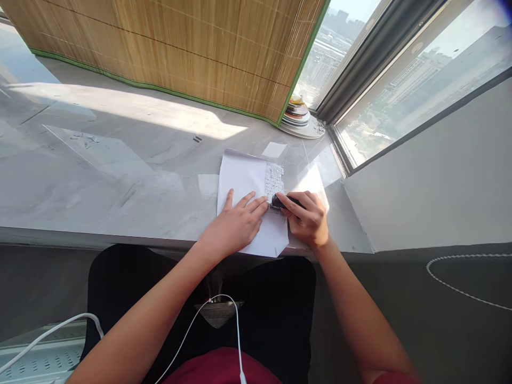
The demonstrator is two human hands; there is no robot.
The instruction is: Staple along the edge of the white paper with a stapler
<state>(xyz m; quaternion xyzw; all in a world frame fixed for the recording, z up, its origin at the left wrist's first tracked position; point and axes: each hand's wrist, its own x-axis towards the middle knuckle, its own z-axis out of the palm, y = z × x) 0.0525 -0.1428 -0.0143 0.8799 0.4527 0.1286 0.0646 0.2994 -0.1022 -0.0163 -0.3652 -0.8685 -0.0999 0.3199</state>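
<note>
White sheets of paper (244, 173) lie on the marble ledge, close to its front edge. Down their right part runs a dense patch of small metal staples (274, 178). My left hand (242, 220) rests flat on the paper with its fingers spread, the fingertips just left of the patch. In my right hand (308, 216) is a black stapler (282, 201), gripped from the right side. Its head sits over the lower part of the staple patch; my fingers hide the rest of it.
Short staple strips (197, 139) lie behind the paper, and loose staples (90, 140) are scattered farther left. A bamboo blind (168, 48) hangs over the back of the ledge (160, 208). Stacked plates (296, 116) stand in the window corner. A white cable (239, 341) hangs before my lap.
</note>
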